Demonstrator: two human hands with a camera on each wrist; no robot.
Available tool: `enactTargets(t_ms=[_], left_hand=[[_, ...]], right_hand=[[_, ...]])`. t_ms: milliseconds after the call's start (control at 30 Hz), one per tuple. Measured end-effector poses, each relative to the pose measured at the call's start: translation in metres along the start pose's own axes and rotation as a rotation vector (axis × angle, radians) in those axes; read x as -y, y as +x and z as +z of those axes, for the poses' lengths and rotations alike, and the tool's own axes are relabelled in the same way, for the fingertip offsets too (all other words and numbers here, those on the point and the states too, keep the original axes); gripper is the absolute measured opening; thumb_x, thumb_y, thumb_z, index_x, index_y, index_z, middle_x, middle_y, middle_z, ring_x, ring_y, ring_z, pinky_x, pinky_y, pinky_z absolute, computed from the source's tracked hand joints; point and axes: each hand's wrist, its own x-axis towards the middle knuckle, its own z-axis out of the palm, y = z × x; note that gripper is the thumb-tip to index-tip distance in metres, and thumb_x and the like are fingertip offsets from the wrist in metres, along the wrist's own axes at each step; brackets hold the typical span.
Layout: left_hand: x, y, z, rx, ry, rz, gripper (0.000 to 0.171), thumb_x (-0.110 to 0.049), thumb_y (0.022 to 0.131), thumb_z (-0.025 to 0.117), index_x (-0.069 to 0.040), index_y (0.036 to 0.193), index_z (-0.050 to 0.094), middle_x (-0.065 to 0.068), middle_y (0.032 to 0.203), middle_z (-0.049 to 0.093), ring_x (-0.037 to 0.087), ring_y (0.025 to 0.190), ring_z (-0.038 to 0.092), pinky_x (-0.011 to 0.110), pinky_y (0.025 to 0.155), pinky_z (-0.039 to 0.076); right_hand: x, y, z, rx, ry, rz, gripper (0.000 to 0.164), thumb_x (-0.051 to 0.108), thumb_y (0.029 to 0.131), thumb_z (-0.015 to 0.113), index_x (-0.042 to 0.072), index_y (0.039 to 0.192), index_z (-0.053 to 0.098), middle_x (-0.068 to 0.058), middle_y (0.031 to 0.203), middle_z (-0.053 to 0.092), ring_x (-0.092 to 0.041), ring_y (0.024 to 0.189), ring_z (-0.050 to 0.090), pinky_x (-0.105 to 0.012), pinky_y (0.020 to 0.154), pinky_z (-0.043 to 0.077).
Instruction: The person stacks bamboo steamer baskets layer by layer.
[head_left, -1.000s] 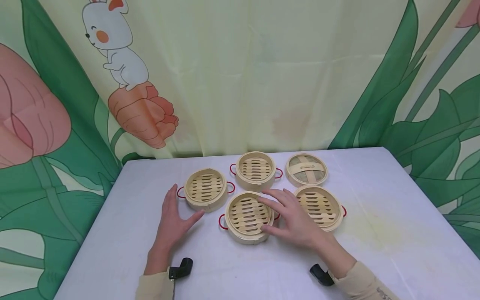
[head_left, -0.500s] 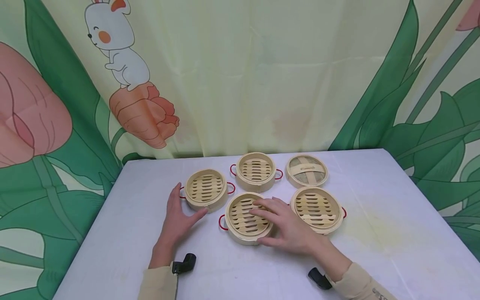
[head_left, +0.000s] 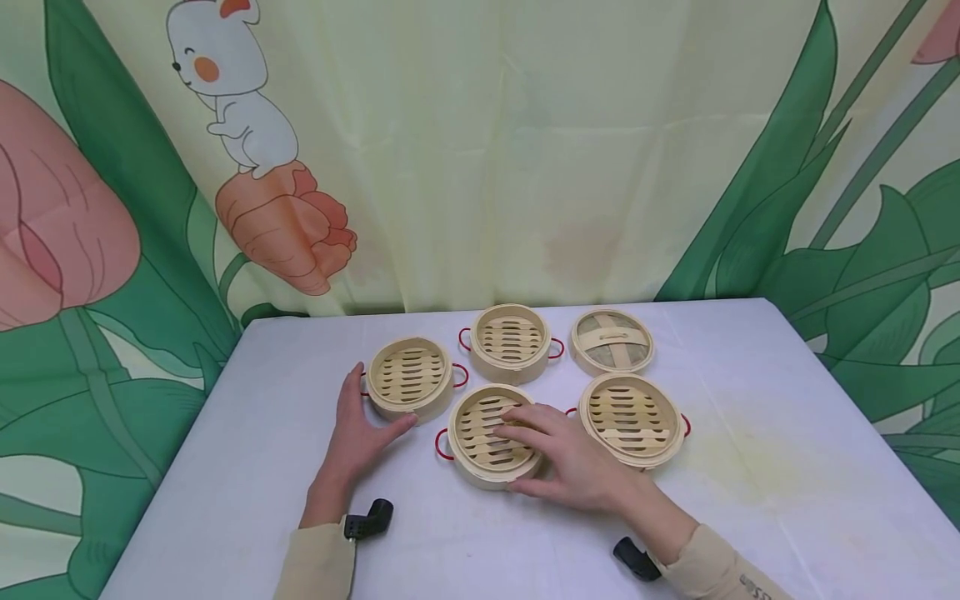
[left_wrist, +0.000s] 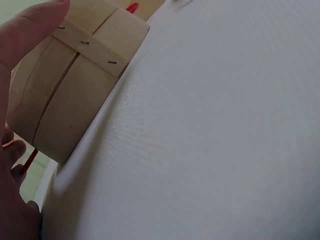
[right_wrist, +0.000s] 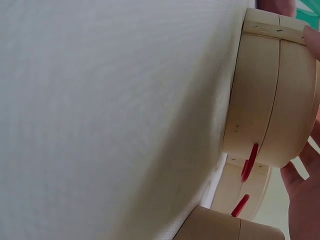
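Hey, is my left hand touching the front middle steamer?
Apart. The head view shows white tablecloth between your left hand and the front middle steamer, including its red handle.

Curtain [head_left: 480, 167] behind table [head_left: 480, 550]. On it: front basket [head_left: 474, 433] foremost, left basket [head_left: 408, 375] behind it to the left, right basket [head_left: 632, 417] to its right, back basket [head_left: 512, 342] behind it, lid [head_left: 612, 342] just behind right basket.
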Motion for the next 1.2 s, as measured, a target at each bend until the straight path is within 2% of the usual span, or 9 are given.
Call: enactTargets(t_ms=[133, 400, 567, 733, 1000, 1200], left_hand=[[0.0001, 0.0021, 0.0002, 0.002, -0.014, 0.003, 0.123, -0.042, 0.075, 0.089, -0.009, 0.161, 0.009, 0.019, 0.164, 0.011, 0.033, 0.151, 0.006, 0.054, 0.119, 0.015], [0.0003, 0.0061, 0.0009, 0.012, -0.012, -0.003, 0.122, -0.042, 0.074, 0.089, -0.009, 0.161, 0.01, 0.02, 0.165, 0.009, 0.034, 0.152, -0.001, 0.056, 0.118, 0.011], [0.002, 0.0082, 0.0044, -0.005, -0.011, -0.002, 0.121, -0.042, 0.073, 0.09, -0.009, 0.16, 0.013, 0.019, 0.164, 0.011, 0.033, 0.152, 0.0, 0.056, 0.118, 0.012], [0.002, 0.0088, 0.0048, 0.003, -0.023, -0.01, 0.12, -0.041, 0.073, 0.09, -0.007, 0.16, 0.013, 0.019, 0.164, 0.011, 0.033, 0.152, 0.0, 0.055, 0.119, 0.012], [0.0012, 0.0086, 0.004, -0.003, -0.071, 0.005, 0.117, -0.038, 0.074, 0.091, -0.006, 0.158, 0.016, 0.02, 0.163, 0.014, 0.034, 0.151, 0.006, 0.053, 0.119, 0.013], [0.0023, 0.0087, 0.0052, -0.026, -0.093, 0.022, 0.117, -0.036, 0.071, 0.093, -0.005, 0.157, 0.019, 0.02, 0.16, 0.02, 0.035, 0.149, 0.017, 0.054, 0.117, 0.019]], right_hand=[[-0.001, 0.0005, 0.0003, 0.003, 0.004, -0.017, 0.059, 0.038, 0.082, 0.085, 0.016, 0.133, 0.064, -0.008, 0.137, 0.057, -0.025, 0.131, 0.048, -0.047, 0.107, 0.039], [-0.002, 0.0016, -0.0001, 0.007, 0.007, -0.042, 0.051, 0.035, 0.082, 0.084, 0.014, 0.125, 0.068, -0.004, 0.13, 0.06, -0.02, 0.126, 0.05, -0.041, 0.107, 0.038], [-0.0022, 0.0003, -0.0002, -0.008, -0.01, -0.039, 0.039, 0.035, 0.081, 0.085, 0.018, 0.113, 0.072, 0.004, 0.118, 0.062, -0.018, 0.114, 0.053, -0.04, 0.098, 0.044], [-0.0015, 0.0, 0.0001, -0.01, -0.021, -0.035, 0.027, 0.034, 0.081, 0.085, 0.021, 0.101, 0.072, 0.012, 0.106, 0.061, -0.016, 0.108, 0.054, -0.039, 0.096, 0.045], [-0.0011, 0.0007, 0.0013, -0.046, 0.027, -0.074, 0.023, 0.028, 0.08, 0.086, 0.021, 0.095, 0.069, 0.011, 0.1, 0.059, -0.019, 0.109, 0.055, -0.05, 0.109, 0.037], [-0.0004, 0.0021, 0.0014, -0.078, 0.048, -0.104, 0.023, 0.027, 0.081, 0.086, 0.02, 0.096, 0.069, 0.009, 0.1, 0.059, -0.022, 0.109, 0.057, -0.05, 0.11, 0.035]])
